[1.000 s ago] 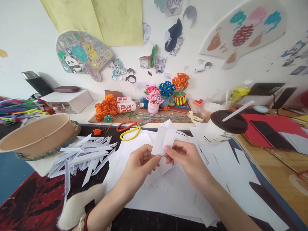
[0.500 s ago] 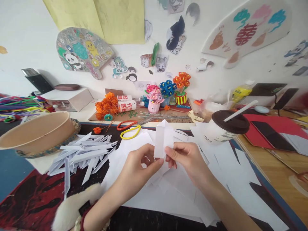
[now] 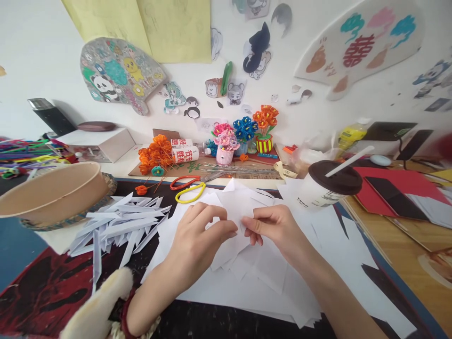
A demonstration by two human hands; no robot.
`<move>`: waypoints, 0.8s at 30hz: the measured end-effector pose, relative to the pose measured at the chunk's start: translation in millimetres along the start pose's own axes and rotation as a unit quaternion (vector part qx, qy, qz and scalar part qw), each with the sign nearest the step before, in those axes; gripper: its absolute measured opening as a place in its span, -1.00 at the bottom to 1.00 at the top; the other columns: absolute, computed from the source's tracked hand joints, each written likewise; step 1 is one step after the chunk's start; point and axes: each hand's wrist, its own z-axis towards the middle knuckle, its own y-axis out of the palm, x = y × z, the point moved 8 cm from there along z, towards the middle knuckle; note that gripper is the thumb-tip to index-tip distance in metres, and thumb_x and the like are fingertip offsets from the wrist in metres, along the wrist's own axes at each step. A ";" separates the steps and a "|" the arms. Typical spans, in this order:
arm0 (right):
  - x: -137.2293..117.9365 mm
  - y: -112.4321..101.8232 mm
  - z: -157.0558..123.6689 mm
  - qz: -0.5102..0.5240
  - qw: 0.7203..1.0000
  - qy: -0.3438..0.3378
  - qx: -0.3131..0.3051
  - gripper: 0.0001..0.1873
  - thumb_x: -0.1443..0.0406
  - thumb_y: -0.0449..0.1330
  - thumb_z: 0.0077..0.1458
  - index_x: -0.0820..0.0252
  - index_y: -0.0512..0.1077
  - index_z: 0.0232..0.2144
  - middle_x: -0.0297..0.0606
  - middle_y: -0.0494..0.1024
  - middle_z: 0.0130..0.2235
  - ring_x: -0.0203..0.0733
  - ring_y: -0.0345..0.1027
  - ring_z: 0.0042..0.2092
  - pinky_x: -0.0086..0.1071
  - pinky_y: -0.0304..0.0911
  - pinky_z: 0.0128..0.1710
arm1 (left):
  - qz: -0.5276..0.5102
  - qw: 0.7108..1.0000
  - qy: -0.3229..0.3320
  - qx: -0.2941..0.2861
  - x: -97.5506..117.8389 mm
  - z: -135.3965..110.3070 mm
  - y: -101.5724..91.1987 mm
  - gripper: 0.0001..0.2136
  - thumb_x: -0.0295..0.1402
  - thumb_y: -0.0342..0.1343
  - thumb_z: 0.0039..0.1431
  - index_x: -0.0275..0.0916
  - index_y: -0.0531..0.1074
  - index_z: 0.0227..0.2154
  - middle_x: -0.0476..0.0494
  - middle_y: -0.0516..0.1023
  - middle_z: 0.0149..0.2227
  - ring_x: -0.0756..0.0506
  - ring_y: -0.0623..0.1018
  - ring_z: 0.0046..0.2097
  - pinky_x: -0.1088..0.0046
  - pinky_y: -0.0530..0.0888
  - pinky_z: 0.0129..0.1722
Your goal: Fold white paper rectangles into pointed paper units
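Note:
My right hand pinches a piece of white paper between thumb and fingers. The paper's outline blends into the white sheets beneath it. To the left of it, my left hand is open, its fingers curled with a gap between thumb and forefinger and no paper visible in it. Under both hands lies a spread of loose white paper sheets. A pile of narrow folded paper strips sits left of my left hand.
Scissors with red and yellow handles lie behind the sheets. At left stands a wide tan bowl; at right, a lidded cup with a straw. Flower pots and orange flowers line the wall.
My left hand has let go of the folded white paper and drawn slightly left. The right hand still pinches paper, whose folded flap no longer stands out upright.

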 end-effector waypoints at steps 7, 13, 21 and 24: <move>-4.5 4.9 -0.3 0.011 0.999 -0.034 -0.001 -0.70 0.10 0.32 0.00 0.22 0.54 -0.57 -0.29 0.49 -0.58 -0.30 0.33 -0.55 -0.40 0.25 -0.56 | -0.161 0.949 -0.271 0.023 -35.0 -11.3 12.9 -0.80 -0.36 0.24 0.09 -0.20 0.33 -0.29 -0.01 0.44 -0.33 -0.02 0.36 -0.35 0.47 0.34 -0.36; -7.5 10.1 -2.0 0.027 0.999 -0.043 -0.015 -0.77 0.15 0.31 0.02 0.21 0.57 -0.49 -0.27 0.51 -0.51 -0.28 0.38 -0.51 -0.39 0.32 -0.53 | -0.301 0.887 -0.347 -0.053 -36.4 -16.4 32.8 -0.85 -0.26 0.11 0.21 -0.24 0.42 -0.39 -0.02 0.48 -0.42 0.00 0.36 -0.40 0.49 0.30 -0.40; 0.4 14.4 -1.4 0.043 0.999 -0.020 -0.016 -0.83 0.21 0.30 0.03 0.22 0.59 -0.42 -0.24 0.55 -0.47 -0.26 0.43 -0.49 -0.39 0.38 -0.53 | -0.331 0.866 -0.374 -0.020 -36.1 -18.3 31.7 -0.82 -0.28 0.08 0.21 -0.25 0.41 -0.44 -0.02 0.48 -0.45 -0.02 0.42 -0.39 0.46 0.34 -0.36; 2.6 15.3 -0.8 0.043 0.999 -0.016 -0.017 -0.85 0.23 0.30 0.02 0.22 0.58 -0.41 -0.25 0.55 -0.47 -0.26 0.44 -0.49 -0.40 0.39 -0.52 | -0.317 0.871 -0.374 -0.018 -35.9 -18.6 31.2 -0.83 -0.29 0.10 0.19 -0.25 0.41 -0.46 -0.01 0.46 -0.48 -0.01 0.40 -0.41 0.47 0.33 -0.38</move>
